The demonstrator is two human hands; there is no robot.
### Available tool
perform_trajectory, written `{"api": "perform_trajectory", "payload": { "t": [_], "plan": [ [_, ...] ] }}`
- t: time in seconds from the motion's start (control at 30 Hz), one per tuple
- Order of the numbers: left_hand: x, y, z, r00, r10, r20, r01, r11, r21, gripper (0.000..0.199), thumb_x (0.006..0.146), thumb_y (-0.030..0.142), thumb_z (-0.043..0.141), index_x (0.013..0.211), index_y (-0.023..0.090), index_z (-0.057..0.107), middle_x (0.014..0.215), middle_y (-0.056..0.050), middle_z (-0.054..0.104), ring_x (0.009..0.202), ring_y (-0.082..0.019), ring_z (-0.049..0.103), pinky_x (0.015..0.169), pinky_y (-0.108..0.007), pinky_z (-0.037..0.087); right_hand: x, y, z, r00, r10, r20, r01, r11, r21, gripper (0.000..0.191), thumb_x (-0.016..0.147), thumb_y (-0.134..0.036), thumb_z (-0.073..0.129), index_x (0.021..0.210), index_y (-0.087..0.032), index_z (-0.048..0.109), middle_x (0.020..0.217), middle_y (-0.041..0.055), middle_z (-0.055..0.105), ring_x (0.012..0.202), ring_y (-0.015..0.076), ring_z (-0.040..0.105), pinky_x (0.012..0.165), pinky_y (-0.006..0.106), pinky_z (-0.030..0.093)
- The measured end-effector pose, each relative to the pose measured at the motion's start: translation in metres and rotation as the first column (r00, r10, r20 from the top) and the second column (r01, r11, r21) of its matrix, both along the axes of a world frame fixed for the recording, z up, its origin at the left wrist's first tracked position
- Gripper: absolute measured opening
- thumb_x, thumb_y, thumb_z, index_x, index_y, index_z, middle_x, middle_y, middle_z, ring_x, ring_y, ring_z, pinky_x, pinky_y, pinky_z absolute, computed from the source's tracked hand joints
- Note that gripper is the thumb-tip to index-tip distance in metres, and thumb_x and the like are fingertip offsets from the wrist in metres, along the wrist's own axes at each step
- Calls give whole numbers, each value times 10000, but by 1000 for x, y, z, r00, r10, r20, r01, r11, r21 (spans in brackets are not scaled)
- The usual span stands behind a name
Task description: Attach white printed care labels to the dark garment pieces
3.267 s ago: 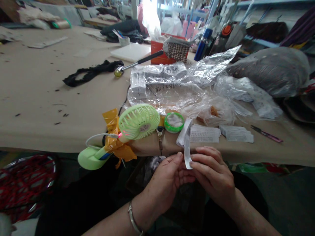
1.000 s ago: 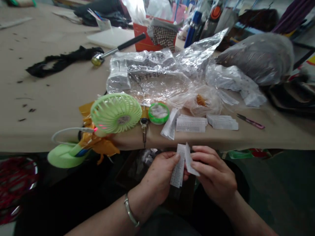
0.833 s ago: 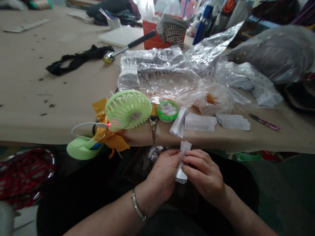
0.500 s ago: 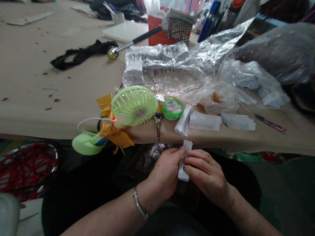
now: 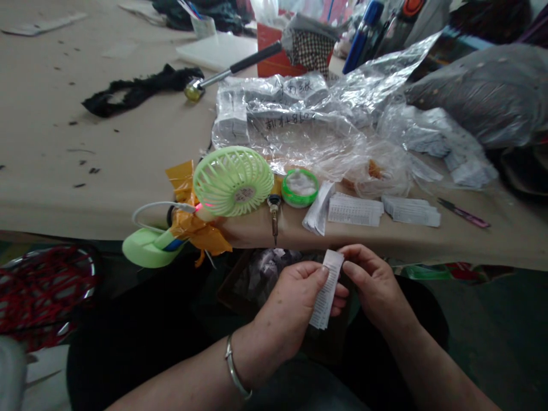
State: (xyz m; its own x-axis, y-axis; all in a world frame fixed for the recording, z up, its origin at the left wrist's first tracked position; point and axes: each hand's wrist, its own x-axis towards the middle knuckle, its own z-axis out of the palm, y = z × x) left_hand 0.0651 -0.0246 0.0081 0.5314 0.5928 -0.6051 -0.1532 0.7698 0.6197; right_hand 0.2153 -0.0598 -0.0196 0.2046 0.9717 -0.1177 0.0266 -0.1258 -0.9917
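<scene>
Below the table's front edge, my left hand [image 5: 295, 297] pinches a small stack of printed paper labels [image 5: 326, 291] between thumb and fingers. My right hand [image 5: 372, 279] is at the stack's upper right corner, thumb and index finger bent close together; whether they grip a label is too small to tell. On the table edge above lie a folded bundle of white strips [image 5: 318, 210] and two fanned label piles, one [image 5: 355, 210] beside the other [image 5: 411, 211]. Tweezers with a pink handle [image 5: 464, 213] rest to their right.
A green fan [image 5: 233, 181] is taped at the table edge [image 5: 85, 222], beside a soldering iron-like tool [image 5: 274, 220] and a green round tub [image 5: 299, 188]. Plastic bags [image 5: 299, 123] lie behind. A box of scraps [image 5: 265, 274] sits below.
My right hand has moved from the front of the stack to its upper right corner. The label stack now shows more fully in my left hand, tilted to the right.
</scene>
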Motion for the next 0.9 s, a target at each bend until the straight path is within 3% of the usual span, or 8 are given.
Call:
{"api": "perform_trajectory", "payload": {
  "t": [0.07,0.17,0.43,0.57,0.63,0.7,0.83,0.9],
  "plan": [
    [-2,-2,1,998,-50,40,49,999,23,250,862,319,544,792,106,653,680,-65,669,525,-98,586,537,-219,478,-3,3,0,987,15,-160,-28,996,-81,132,798,-320,679,819,-206,616,732,-32,597,612,85,529,583,188,450],
    [-5,-2,-2,981,-128,147,128,992,13,249,841,342,577,799,108,649,707,-62,662,555,-101,594,563,-225,487,-9,1,2,968,0,-251,-35,990,-135,144,791,-319,688,774,-199,610,691,-44,583,563,69,492,540,173,424],
    [-17,3,-9,914,-261,310,291,955,-54,223,828,359,590,774,143,597,598,-4,575,493,-110,583,500,-216,462,-13,-4,3,980,82,-183,-96,993,-65,146,783,-324,683,836,-202,621,765,-7,614,636,107,564,593,216,485],
    [-21,1,-11,865,-307,396,352,935,-44,253,791,398,620,777,147,590,599,3,558,488,-112,578,491,-219,451,-3,2,2,892,302,-338,-338,940,-52,456,697,-364,748,1113,-240,610,1068,57,652,779,149,638,652,252,532],
    [-21,-1,-11,849,-328,415,377,925,-40,279,761,414,646,769,141,589,602,0,561,483,-111,574,480,-214,444,1,6,1,810,427,-403,-475,880,-22,489,652,-372,779,1097,-232,635,1159,76,629,880,185,647,687,271,541],
    [-21,-3,-11,841,-342,419,397,917,-47,300,744,426,660,798,138,597,598,2,562,482,-114,575,475,-213,444,2,10,-1,757,474,-449,-529,848,4,399,629,-351,792,984,-212,674,1184,79,622,900,194,649,660,256,540],
    [-19,-4,-12,847,-348,401,405,912,-64,306,743,425,661,828,139,597,580,11,556,474,-115,573,467,-212,437,-2,12,-6,705,481,-522,-550,835,26,253,658,-327,765,840,-183,664,1176,80,631,542,62,583,434,164,445],
    [-19,-4,-13,856,-335,393,391,918,-71,277,760,410,651,812,147,581,573,17,550,470,-114,571,460,-211,425,-4,12,-8,712,492,-501,-543,838,50,263,675,-362,754,842,-187,650,1160,78,640,544,67,586,445,173,457]
  ]
}}
